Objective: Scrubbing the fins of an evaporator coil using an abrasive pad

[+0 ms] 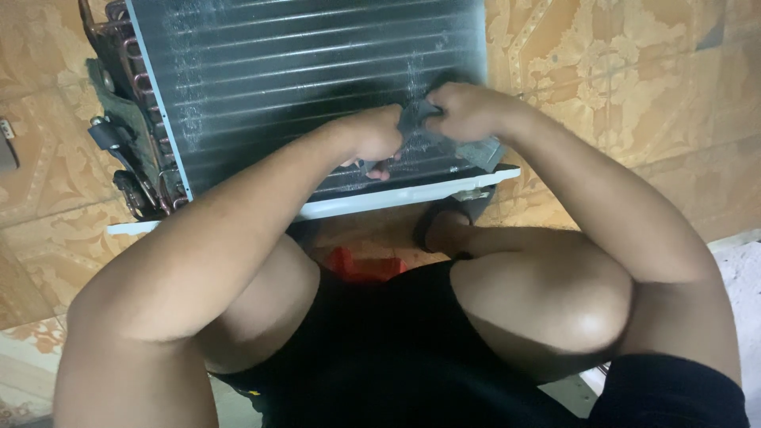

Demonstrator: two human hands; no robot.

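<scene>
Gripping a small grey pad (418, 119) from both sides, the left hand (374, 136) and right hand (464, 111) curl their fingers tight around it at upper centre of the frame, pressed against the dark finned coil (301, 71) of an air-conditioner unit. A white frame edge (380, 198) runs below the hands. Copper tube bends (127, 55) sit at upper left. The unit rests on patterned tan floor tiles (634, 79).

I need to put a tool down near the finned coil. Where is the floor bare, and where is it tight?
Bare tiled floor lies right of the finned coil, beyond the right hand. A narrower strip lies left of the copper tubing. It is crowded near the coil's white bottom edge, where the left hand, knees and a red thing sit.
</scene>
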